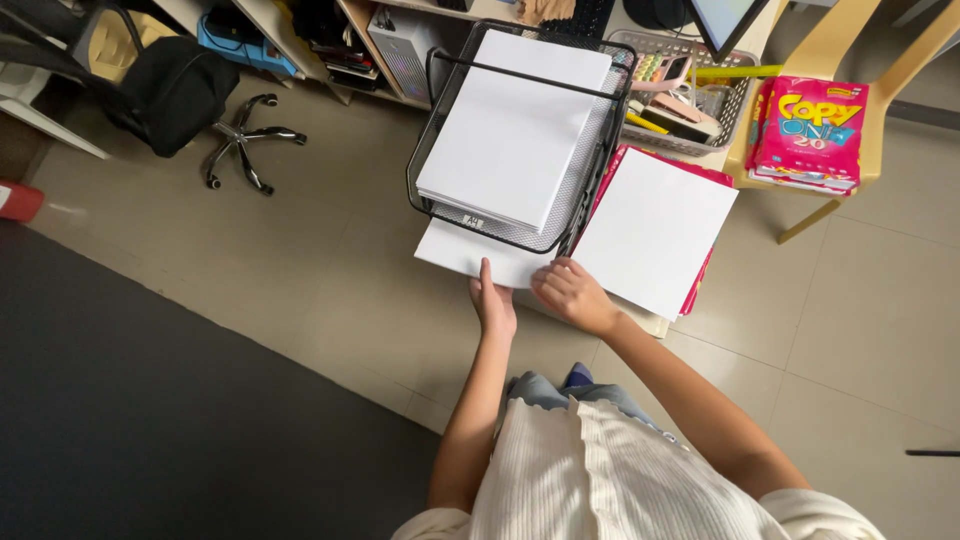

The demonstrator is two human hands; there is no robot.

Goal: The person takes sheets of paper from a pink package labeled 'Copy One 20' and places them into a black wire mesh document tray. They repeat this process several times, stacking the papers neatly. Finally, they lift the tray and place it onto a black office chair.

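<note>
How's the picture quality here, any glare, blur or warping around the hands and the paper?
Head view: even indoor light, soft shadows; the white paper stack is bright, nearly blown out; left hand and right hand are sharp; wide-angle lens bends the edges.

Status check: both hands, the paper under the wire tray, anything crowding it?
Left hand flat on the lower paper stack. Right hand at its front edge. Black wire tray of paper sits on top; another white stack lies right alongside.
</note>
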